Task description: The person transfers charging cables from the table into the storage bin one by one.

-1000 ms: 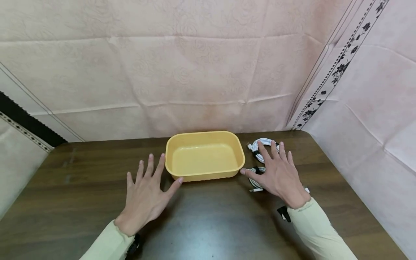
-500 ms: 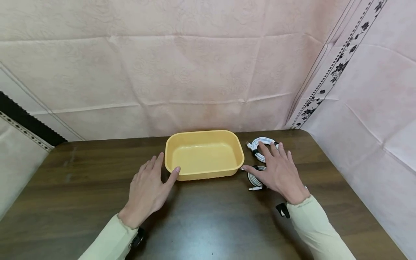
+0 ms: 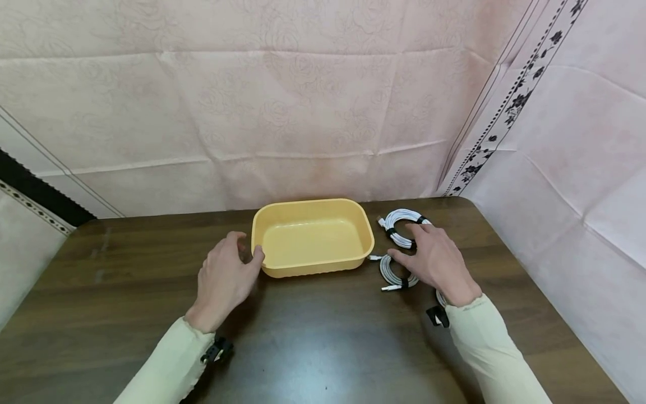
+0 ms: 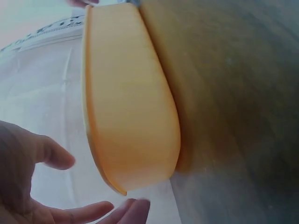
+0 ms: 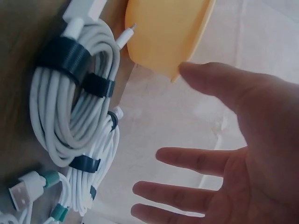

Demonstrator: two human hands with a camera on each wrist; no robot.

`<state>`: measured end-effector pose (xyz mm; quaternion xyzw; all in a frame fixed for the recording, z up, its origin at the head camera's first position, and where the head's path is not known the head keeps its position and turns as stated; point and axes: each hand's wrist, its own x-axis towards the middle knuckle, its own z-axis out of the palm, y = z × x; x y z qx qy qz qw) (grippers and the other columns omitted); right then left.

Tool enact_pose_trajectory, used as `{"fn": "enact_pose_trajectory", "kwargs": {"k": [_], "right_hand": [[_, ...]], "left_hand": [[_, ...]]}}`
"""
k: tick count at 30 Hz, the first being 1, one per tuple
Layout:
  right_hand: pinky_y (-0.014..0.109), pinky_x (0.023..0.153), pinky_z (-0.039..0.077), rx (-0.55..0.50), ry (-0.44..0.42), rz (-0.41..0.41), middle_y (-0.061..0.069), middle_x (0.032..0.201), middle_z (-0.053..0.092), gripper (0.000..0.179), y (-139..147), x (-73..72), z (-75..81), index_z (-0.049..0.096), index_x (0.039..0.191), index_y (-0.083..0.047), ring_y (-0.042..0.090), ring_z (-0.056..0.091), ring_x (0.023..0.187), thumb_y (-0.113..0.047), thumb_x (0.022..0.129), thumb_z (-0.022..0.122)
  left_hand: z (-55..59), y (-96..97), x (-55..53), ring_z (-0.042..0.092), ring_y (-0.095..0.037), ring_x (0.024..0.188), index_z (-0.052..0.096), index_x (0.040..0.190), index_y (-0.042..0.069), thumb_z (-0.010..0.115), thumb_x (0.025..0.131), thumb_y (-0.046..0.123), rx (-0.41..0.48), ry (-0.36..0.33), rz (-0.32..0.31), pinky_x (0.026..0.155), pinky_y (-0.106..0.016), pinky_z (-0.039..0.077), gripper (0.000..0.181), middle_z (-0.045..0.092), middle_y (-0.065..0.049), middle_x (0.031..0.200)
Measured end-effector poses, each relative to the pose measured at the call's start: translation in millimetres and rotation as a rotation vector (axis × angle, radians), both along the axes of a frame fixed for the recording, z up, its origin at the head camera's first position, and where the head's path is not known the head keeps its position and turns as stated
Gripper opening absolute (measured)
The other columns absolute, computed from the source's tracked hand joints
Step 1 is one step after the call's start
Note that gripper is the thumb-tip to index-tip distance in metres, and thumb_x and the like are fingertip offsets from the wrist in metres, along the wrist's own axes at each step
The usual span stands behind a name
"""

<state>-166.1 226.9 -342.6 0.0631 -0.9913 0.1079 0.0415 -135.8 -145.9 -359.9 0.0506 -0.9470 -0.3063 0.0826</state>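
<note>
A yellow rectangular plastic bin (image 3: 313,241) stands on the table with nothing in it. Beside its left end hovers my left hand (image 3: 222,280), thumb near the front corner and fingers bent; the left wrist view shows thumb and fingers spread around the bin's corner, apart from its wall. My right hand (image 3: 439,261) is over the cables right of the bin, fingers loose and holding nothing. A white coiled cable (image 3: 398,216) lies behind it and a second coiled cable (image 3: 387,272) nearer, both with black straps. The right hand partly covers them.
A further cable (image 3: 441,297) shows beside the right wrist; a cable with green bands (image 5: 58,212) appears in the right wrist view. The brown wooden table (image 3: 313,336) meets a pale patterned cloth (image 3: 303,112) at its back and right.
My left hand's fingers have drawn together and bent as it moved to the bin's left end. The right hand has pulled back slightly, uncovering more of the cable coils.
</note>
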Motion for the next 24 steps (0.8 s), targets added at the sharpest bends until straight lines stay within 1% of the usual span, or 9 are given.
{"fn": "enact_pose_trajectory", "kwargs": {"k": [6,9,13,16,19,24], "right_hand": [[0.067,0.099,0.048,-0.034,-0.063,-0.044,0.028,0.139,0.056,0.069,6.4,-3.2,6.7,0.054,0.143,-0.003,0.051,0.05,0.13,-0.049,0.093,0.066],[0.067,0.098,0.049,-0.043,-0.078,-0.058,0.029,0.138,0.057,0.068,9.4,-5.1,10.1,0.054,0.142,-0.002,0.05,0.052,0.128,-0.046,0.093,0.067],[0.066,0.096,0.051,-0.052,-0.094,-0.067,0.028,0.138,0.058,0.064,13.8,-9.0,13.3,0.055,0.14,-0.002,0.049,0.055,0.126,-0.044,0.092,0.067],[0.064,0.093,0.052,-0.063,-0.097,-0.076,0.027,0.136,0.06,0.061,17.7,-11.4,14.0,0.058,0.137,-0.003,0.048,0.058,0.122,-0.042,0.091,0.067],[0.062,0.088,0.053,-0.066,-0.114,-0.079,0.027,0.132,0.063,0.058,21.0,-13.0,14.5,0.06,0.132,-0.003,0.047,0.061,0.116,-0.04,0.089,0.068],[0.056,0.082,0.054,-0.074,-0.187,-0.088,0.027,0.123,0.067,0.055,23.6,-16.7,16.2,0.06,0.13,-0.003,0.043,0.065,0.107,-0.039,0.09,0.069]], "left_hand": [[3.3,-4.3,-10.0,0.064,-0.031,0.094,0.057,0.135,0.0,0.053,0.101,0.034,0.048,-0.033,-0.004,0.075,-0.043,0.057,0.048,0.068,-0.018,0.11],[6.5,-7.0,-14.8,0.065,-0.032,0.094,0.057,0.134,-0.001,0.055,0.101,0.03,0.055,-0.044,-0.012,0.076,-0.042,0.058,0.045,0.069,-0.019,0.109],[9.9,-9.5,-19.1,0.066,-0.032,0.096,0.058,0.134,-0.001,0.055,0.101,0.03,0.051,-0.079,-0.018,0.078,-0.043,0.057,0.046,0.069,-0.02,0.11],[12.5,-10.4,-21.0,0.066,-0.031,0.094,0.058,0.134,-0.002,0.056,0.102,0.03,0.055,-0.113,-0.024,0.074,-0.039,0.057,0.046,0.069,-0.02,0.11],[14.6,-11.8,-22.6,0.066,-0.029,0.09,0.058,0.134,-0.004,0.058,0.102,0.028,0.06,-0.134,-0.03,0.068,-0.033,0.057,0.045,0.069,-0.021,0.109],[16.6,-13.3,-24.7,0.069,-0.021,0.073,0.058,0.133,-0.006,0.06,0.101,0.024,0.104,-0.136,-0.047,0.06,-0.027,0.057,0.044,0.069,-0.022,0.106]]}}
